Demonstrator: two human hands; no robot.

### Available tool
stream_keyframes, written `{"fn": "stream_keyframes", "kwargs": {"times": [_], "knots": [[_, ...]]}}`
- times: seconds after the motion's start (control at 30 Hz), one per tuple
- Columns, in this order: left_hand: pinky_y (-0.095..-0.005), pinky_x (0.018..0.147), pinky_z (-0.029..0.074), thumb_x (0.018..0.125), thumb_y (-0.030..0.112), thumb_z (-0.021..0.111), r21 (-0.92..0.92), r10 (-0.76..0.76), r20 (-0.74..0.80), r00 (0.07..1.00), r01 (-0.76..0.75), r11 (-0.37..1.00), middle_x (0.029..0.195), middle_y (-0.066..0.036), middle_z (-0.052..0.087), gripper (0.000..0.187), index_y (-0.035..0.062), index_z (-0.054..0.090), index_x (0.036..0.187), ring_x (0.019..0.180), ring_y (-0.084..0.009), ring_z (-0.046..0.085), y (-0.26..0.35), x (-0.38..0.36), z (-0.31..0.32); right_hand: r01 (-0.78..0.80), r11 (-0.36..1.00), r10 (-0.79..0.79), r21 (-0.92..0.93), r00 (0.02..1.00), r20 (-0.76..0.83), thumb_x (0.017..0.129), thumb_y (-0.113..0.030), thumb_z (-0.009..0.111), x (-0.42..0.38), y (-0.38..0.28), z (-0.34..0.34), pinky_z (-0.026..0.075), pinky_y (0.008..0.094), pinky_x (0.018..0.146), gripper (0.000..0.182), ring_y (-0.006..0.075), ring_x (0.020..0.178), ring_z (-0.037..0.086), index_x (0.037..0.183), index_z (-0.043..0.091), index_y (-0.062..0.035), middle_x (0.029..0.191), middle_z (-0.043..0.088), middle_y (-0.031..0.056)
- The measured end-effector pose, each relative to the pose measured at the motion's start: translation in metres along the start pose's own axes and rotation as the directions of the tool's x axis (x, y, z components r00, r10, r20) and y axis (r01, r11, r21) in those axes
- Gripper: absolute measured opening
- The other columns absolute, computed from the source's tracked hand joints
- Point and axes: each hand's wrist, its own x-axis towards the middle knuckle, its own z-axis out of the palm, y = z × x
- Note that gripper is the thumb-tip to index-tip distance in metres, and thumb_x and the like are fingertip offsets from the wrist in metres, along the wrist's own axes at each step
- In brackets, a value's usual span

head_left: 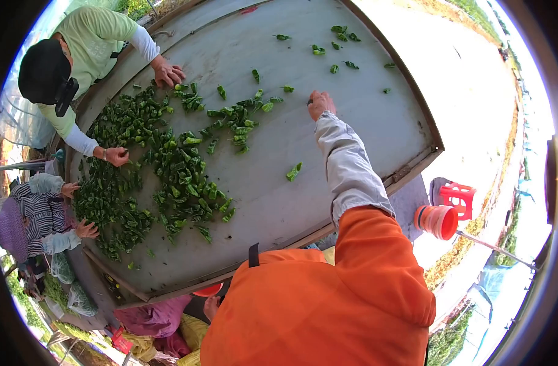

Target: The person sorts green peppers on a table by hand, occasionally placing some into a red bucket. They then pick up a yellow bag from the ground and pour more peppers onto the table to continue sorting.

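Many green peppers (pixel 181 171) lie heaped on the left half of a grey table (pixel 279 201). My right hand (pixel 321 105) is over the table's middle, its fingers curled round something small and dark that I cannot make out. A few loose peppers (pixel 288 89) lie to its left, and a single pepper (pixel 294 171) rests nearer to me. My left hand (pixel 212 307) is low beside my body, below the table's near edge and close to a red container (pixel 208 290); my orange garment hides most of it.
A co-worker in a black cap (pixel 44 76) has both hands at the heap's far side. Another person in a purple hat (pixel 12 229) reaches in from the left. Scattered peppers (pixel 339 29) lie at the far right. An orange-red bucket (pixel 436 221) and red stool (pixel 457 200) stand right.
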Motion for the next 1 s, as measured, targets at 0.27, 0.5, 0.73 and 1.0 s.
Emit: {"fn": "stream_keyframes", "kwargs": {"times": [0.27, 0.5, 0.73, 1.0], "knots": [[-0.0252, 0.067, 0.049, 0.086, 0.006, 0.055, -0.291, -0.016, 0.228, 0.973, 0.084, 0.953, 0.084, -0.01, 0.062, 0.018, -0.0044, 0.058, 0.1, 0.074, -0.0145, 0.06, 0.012, 0.022, 0.001, -0.009, 0.974, 0.013, 0.227, 1.0, -0.018, 0.083, -0.017, 0.055, -0.01, 0.028, -0.009, 0.046, 0.0412, 0.08, 0.015, 0.0349, 0.093, 0.058, 0.091, 0.061, -0.0073, 0.096, 0.063, 0.0161], [-0.0312, 0.061, 0.051, 0.088, 0.016, 0.057, -0.276, -0.064, 0.098, 0.993, 0.089, 0.957, 0.082, -0.009, 0.06, 0.021, 0.0034, 0.05, 0.103, 0.066, -0.0186, 0.059, 0.051, -0.011, 0.04, -0.326, 0.94, 0.34, 0.103, 0.862, -0.376, 0.081, -0.011, 0.051, -0.078, 0.233, -0.102, 0.048, 0.0406, 0.075, 0.017, 0.0334, 0.088, 0.061, 0.092, 0.062, -0.0041, 0.094, 0.064, 0.0174], [-0.0306, 0.049, 0.047, 0.094, 0.037, 0.044, -0.219, -0.252, 0.065, 0.966, 0.26, 0.941, 0.07, -0.004, 0.058, 0.032, 0.008, 0.055, 0.09, 0.057, -0.0168, 0.057, 0.064, 0.004, 0.039, -0.51, 0.841, 0.415, -0.181, 0.823, -0.388, 0.078, -0.016, 0.054, -0.169, 0.374, -0.108, 0.047, 0.0383, 0.081, 0.026, 0.0343, 0.092, 0.06, 0.098, 0.062, -0.0006, 0.1, 0.062, 0.0214], [-0.0295, 0.047, 0.045, 0.093, 0.035, 0.046, -0.159, -0.327, 0.053, 0.944, 0.331, 0.93, 0.067, -0.002, 0.057, 0.031, 0.0078, 0.056, 0.085, 0.054, -0.016, 0.056, 0.069, 0.01, 0.035, -0.02, 0.988, 0.011, 0.153, 0.998, 0.058, 0.083, -0.026, 0.06, -0.193, 0.09, -0.048, 0.047, 0.0392, 0.067, 0.035, 0.0299, 0.075, 0.061, 0.107, 0.054, -0.0016, 0.079, 0.063, 0.0174]]}}
